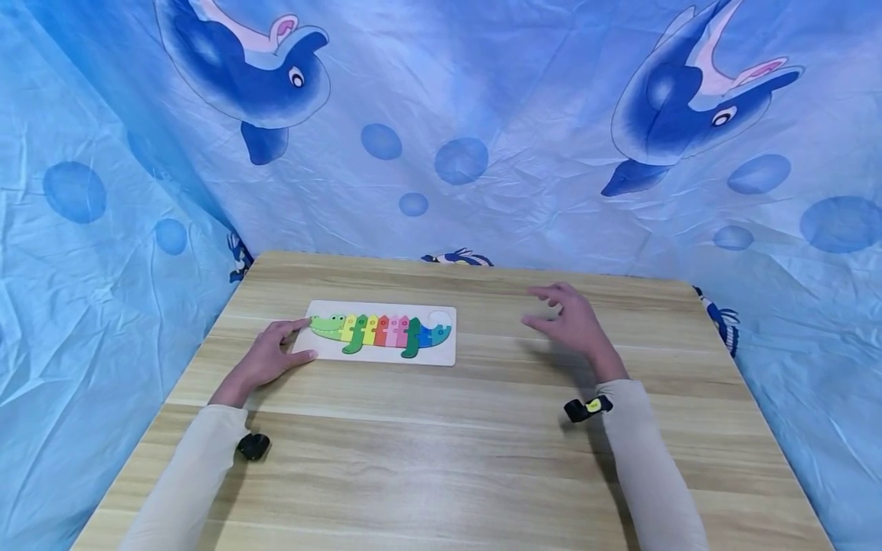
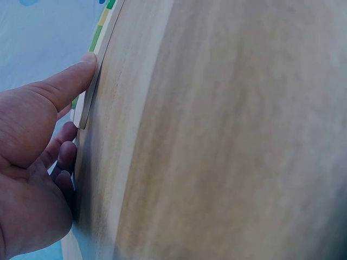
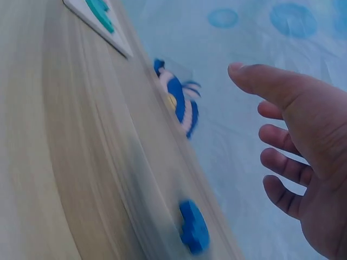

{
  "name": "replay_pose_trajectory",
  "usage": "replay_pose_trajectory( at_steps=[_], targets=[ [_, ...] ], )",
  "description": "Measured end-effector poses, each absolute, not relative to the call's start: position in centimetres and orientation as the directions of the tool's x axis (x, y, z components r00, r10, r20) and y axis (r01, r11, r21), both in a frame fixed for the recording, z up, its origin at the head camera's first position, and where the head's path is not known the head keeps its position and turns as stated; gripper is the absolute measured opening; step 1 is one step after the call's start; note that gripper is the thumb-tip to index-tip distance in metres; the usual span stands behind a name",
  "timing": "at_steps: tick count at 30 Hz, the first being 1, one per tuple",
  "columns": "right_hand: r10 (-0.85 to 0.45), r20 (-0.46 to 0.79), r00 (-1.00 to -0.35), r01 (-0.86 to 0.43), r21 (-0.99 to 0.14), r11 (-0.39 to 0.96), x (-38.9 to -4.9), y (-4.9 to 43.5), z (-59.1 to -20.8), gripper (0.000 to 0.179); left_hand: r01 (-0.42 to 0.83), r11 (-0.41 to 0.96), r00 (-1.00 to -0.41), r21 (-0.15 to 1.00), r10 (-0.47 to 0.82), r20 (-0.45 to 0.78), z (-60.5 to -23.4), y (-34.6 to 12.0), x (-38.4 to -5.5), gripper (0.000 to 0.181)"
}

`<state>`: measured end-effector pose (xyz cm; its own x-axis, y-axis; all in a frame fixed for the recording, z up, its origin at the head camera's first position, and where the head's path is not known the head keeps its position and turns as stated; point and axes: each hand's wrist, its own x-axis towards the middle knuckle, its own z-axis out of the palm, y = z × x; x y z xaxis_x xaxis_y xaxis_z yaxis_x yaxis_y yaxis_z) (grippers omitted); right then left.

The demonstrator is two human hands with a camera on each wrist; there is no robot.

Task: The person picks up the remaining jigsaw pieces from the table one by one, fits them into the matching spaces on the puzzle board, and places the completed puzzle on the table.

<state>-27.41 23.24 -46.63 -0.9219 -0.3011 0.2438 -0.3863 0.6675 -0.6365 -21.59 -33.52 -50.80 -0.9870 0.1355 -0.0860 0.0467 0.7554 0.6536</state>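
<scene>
A flat puzzle board (image 1: pixel 379 357) with a multicoloured crocodile (image 1: pixel 381 330) lies on the table, left of the middle. At its left end my left hand (image 1: pixel 265 353) holds it, index finger at the crocodile's snout and thumb at the near corner. The left wrist view shows that thumb (image 2: pixel 76 78) against the board's edge. Off to the right of the board, my right hand (image 1: pixel 568 321) is raised above the table, thumb and fingers apart, holding nothing. A blurred blue piece (image 3: pixel 193 227) appears near the far table edge in the right wrist view; the head view does not show it.
The wood-grain table (image 1: pixel 441 459) is bordered by a blue curtain (image 1: pixel 524 222) printed with dolphins, right behind its far edge. A pale round patch (image 1: pixel 439 317) shows on the board by the crocodile's tail. Dark wrist cameras (image 1: pixel 253 446) sit at both cuffs.
</scene>
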Motion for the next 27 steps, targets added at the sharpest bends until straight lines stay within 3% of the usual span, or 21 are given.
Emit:
replay_pose_trajectory(
  at_steps=[13,27],
  targets=[
    [-0.277,0.183,-0.943,-0.326,-0.662,0.675,-27.3,28.4,-48.8,0.064,0.025,0.764,-0.985,0.645,0.128,-0.113,-50.8,-33.5,-21.4,0.079],
    [-0.288,0.112,-0.951,-0.294,-0.608,0.738,-27.1,30.1,-50.3,0.065,0.041,0.768,-0.986,0.639,0.133,-0.097,-50.8,-33.3,-21.5,0.078]
  ],
)
